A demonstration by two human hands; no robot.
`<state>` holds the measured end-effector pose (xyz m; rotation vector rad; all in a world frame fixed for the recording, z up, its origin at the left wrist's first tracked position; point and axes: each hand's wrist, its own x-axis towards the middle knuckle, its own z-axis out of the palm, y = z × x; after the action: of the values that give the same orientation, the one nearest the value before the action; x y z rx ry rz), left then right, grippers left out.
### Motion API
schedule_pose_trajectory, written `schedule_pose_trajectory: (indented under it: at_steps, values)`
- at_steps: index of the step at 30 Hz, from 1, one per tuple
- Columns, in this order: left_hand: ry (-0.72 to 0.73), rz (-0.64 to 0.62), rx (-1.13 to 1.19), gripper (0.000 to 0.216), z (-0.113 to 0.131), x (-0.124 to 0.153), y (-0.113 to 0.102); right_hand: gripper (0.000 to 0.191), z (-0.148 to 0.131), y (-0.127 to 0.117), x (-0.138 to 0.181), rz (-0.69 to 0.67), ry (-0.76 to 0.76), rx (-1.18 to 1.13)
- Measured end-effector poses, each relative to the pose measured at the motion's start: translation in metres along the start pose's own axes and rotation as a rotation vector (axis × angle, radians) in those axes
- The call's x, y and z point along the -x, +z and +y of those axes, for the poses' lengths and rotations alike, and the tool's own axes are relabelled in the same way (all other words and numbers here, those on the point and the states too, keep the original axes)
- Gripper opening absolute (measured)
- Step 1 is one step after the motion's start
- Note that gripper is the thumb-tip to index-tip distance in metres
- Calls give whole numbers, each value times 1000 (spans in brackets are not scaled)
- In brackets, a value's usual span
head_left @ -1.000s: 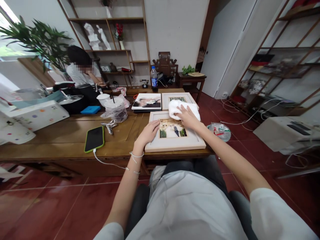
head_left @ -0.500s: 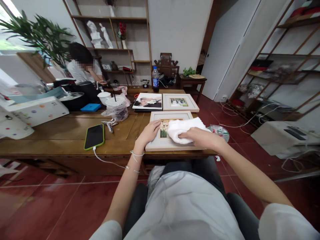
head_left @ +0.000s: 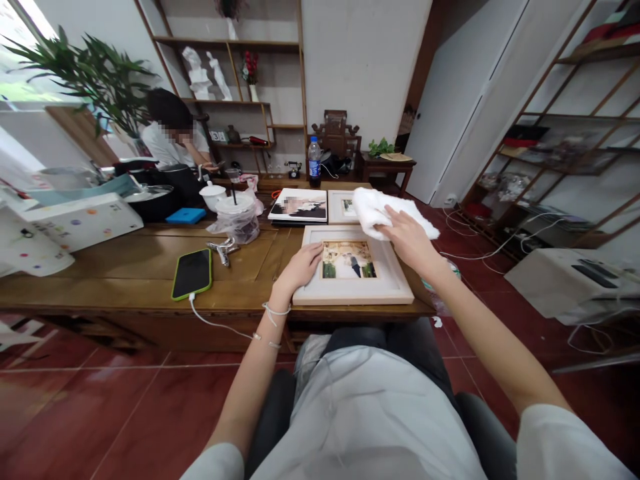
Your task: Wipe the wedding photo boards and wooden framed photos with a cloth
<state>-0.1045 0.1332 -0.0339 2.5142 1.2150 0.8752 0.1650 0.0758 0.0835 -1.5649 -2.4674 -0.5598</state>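
Room with red tile floor and wooden shelving, and a long low wooden worktop (head_left: 125, 267) in front of the seated person. On its near right end a pale-framed picture (head_left: 353, 267) lies flat, face up, its near edge along the worktop edge. Left hand (head_left: 300, 263) rests on the frame's left border, fingers spread flat, pinning it and gripping nothing. Right hand (head_left: 407, 237) is closed on a white cloth (head_left: 387, 210), which is lifted off the glass, above the frame's far right corner and over part of a second frame (head_left: 341, 205) behind it.

Progress, judging by how things lie: the near frame's glass looks clean and glare-free (can't really confirm at this size), so its wiping seems about finished; the second frame and the photo print (head_left: 299, 205) beside it look untouched.

Also on the worktop: a green-cased phone (head_left: 192, 273) on a cable, a metal clip (head_left: 223, 248), a bagged cup (head_left: 235, 215) and a water bottle (head_left: 314, 162). Another person (head_left: 173, 143) sits at the far left.
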Motion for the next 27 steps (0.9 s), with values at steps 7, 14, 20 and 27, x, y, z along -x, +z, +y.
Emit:
schedule_pose_trajectory:
  at_steps: [7,14,20,27]
  values:
    - [-14,-24,4,42,-3,-1,-1,55,13,61,-37,-126,-100,9]
    - [-6,-24,6,44,-4,-1,0,52,-17,54,-22,-226,-166,-19]
    - [-4,-26,-1,45,-1,-1,-1,56,-46,3,26,-395,-181,-79]
    - [-10,-17,-4,46,-1,0,-2,54,-76,-37,59,-448,-164,-145]
